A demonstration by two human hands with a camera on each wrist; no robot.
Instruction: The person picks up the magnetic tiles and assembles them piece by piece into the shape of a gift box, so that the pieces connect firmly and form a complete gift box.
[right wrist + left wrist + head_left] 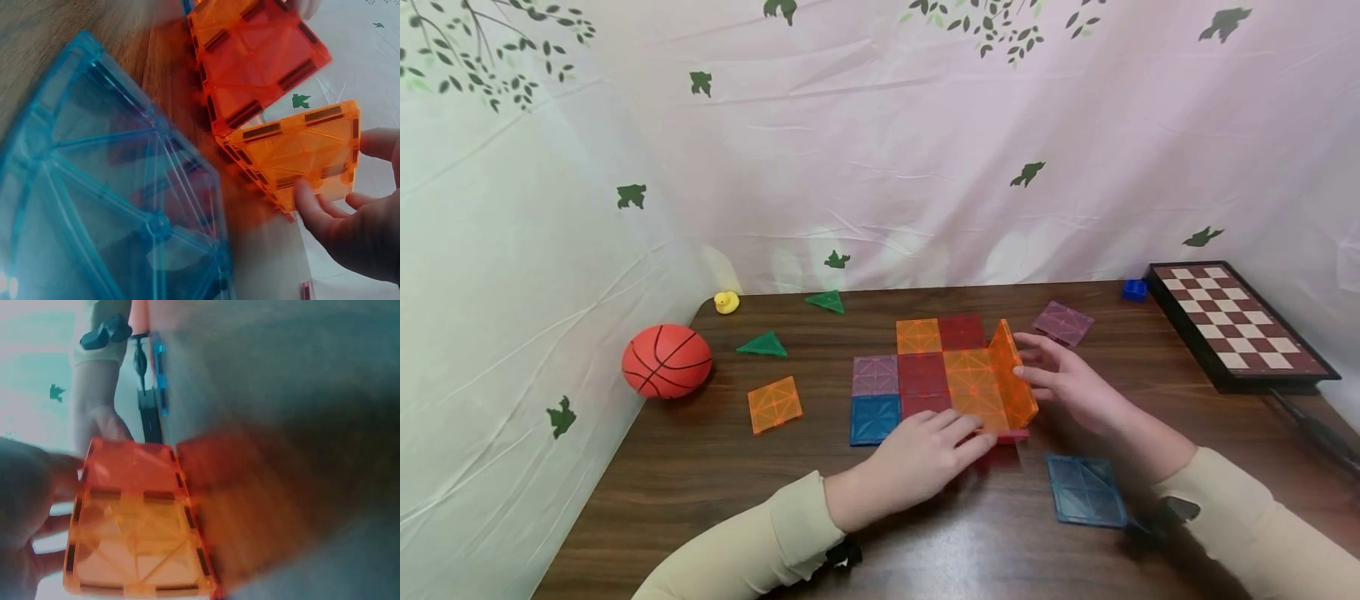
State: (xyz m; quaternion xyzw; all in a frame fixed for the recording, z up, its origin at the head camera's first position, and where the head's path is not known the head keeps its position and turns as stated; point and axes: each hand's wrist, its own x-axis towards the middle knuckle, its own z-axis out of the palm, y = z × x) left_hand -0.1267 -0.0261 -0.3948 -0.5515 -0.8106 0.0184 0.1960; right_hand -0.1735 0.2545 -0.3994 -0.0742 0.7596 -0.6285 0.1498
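In the head view, flat magnetic tiles [922, 377] form a patch on the table. An orange wall of magnetic tiles [1013, 375] stands along its right side, leaning outward. My right hand [1078, 387] holds that wall by its upper edge; in the right wrist view, finger and thumb are at the orange tile [312, 144]. My left hand [913, 462] reaches over the front side. In the left wrist view, its fingers touch the back of an upright orange tile [140, 544], joined to a red tile [134, 465]. Its thumb is hidden.
A blue tile [1086, 492] lies front right and a purple tile [1063, 323] back right. Leftward are an orange tile [775, 406], green triangles [764, 344], a small basketball [667, 362] and a yellow duck [726, 302]. A checkered board [1236, 321] and blue block [1135, 290] sit right.
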